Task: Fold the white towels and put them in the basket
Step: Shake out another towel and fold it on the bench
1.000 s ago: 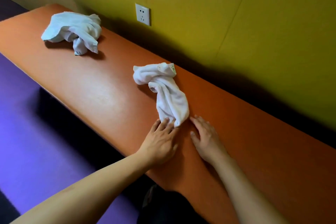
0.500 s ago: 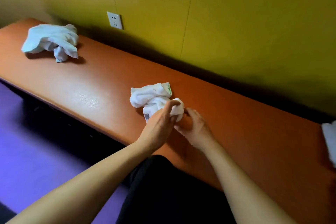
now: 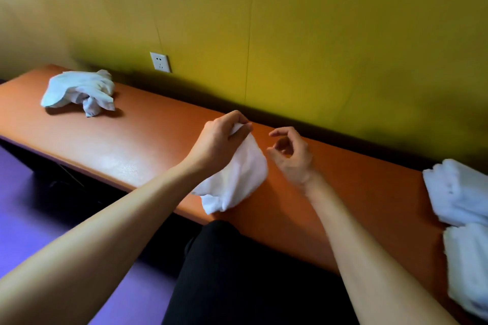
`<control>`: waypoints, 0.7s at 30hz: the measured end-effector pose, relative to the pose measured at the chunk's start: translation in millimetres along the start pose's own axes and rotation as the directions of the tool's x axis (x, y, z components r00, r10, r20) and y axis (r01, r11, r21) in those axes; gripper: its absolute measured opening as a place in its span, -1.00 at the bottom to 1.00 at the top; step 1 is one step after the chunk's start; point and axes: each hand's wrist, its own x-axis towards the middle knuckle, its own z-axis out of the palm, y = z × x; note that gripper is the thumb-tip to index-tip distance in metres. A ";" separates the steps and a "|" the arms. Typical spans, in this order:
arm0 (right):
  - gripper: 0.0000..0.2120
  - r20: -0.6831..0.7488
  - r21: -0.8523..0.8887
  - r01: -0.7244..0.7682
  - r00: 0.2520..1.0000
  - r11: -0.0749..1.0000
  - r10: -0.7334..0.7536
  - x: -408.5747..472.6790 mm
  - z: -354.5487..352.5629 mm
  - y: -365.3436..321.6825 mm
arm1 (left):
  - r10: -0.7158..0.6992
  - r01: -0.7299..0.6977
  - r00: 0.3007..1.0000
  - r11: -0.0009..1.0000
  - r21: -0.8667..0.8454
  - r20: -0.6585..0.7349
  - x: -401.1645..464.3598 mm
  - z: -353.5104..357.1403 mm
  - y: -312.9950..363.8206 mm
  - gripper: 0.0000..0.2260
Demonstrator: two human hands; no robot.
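Yellow-green wall (image 3: 343, 34) backs a long orange bench (image 3: 148, 140), with purple floor (image 3: 31, 219) below it and a white socket (image 3: 159, 61) on the wall above the bench's left part.

Head view, taking the socket as landmark: down and to the right of it, the left hand (image 3: 219, 140) pinches the top of a white towel (image 3: 235, 179) between thumb and curled fingers. The towel hangs from that grip over the bench's near edge, its lower end bunched. Just right of the towel, not touching it, the right hand (image 3: 290, 155) hovers with fingers loosely curled, holding nothing. Left of the socket and a little below, a crumpled towel (image 3: 79, 92) lies on the bench. Far to the right of the socket, at the frame's edge, more white towels (image 3: 459, 192) are heaped on the bench. Below the hands, dark trousers (image 3: 237, 272) show.
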 end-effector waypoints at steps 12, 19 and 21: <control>-0.64 0.460 0.144 -0.128 0.887 0.981 0.049 -16.7 -21.7 -48.0 | 0.162 -0.189 0.919 0.981 0.041 0.358 13.6 -50.2 51.8 -0.69; -0.49 0.647 0.498 -0.434 0.762 0.751 0.011 -11.1 -48.0 -67.0 | 0.216 -0.213 0.912 0.976 -0.046 0.348 15.2 -64.4 70.6 -0.92; -0.60 0.640 0.450 -0.386 0.768 0.805 0.011 -7.7 -55.3 -78.2 | 0.228 -0.223 0.910 0.973 -0.054 0.346 16.5 -70.4 80.1 -0.91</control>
